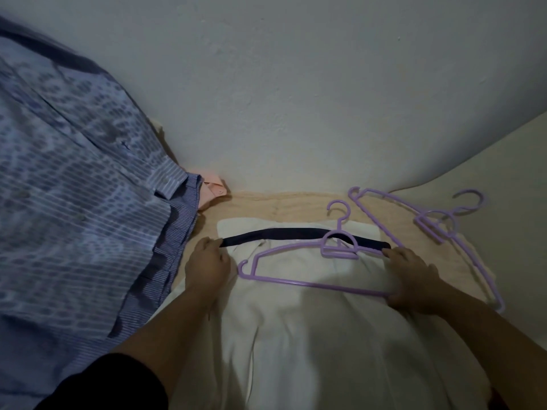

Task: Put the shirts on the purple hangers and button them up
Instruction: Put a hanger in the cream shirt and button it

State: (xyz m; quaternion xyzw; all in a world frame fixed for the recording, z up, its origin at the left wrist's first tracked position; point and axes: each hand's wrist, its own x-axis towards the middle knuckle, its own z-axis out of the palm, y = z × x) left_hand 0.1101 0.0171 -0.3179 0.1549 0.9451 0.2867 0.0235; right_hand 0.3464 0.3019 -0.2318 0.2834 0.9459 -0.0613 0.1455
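Bed: peach cloth-covered bed [299,199], cream shirt [296,315] spread flat
Left hand [207,266]: fingers pinch shirt's navy collar band [284,233]
Right hand [414,279]: fingers clamp purple plastic hanger [296,270]

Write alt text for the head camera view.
Two hands, left hand and right hand, hold a white shirt at its dark collar, with a purple hanger lying on it. More purple hangers lie to the right; a blue patterned shirt is on the left.

A dim room: a rough pale wall [296,84] rises behind a bed [518,202] covered with a peach towel [266,205].
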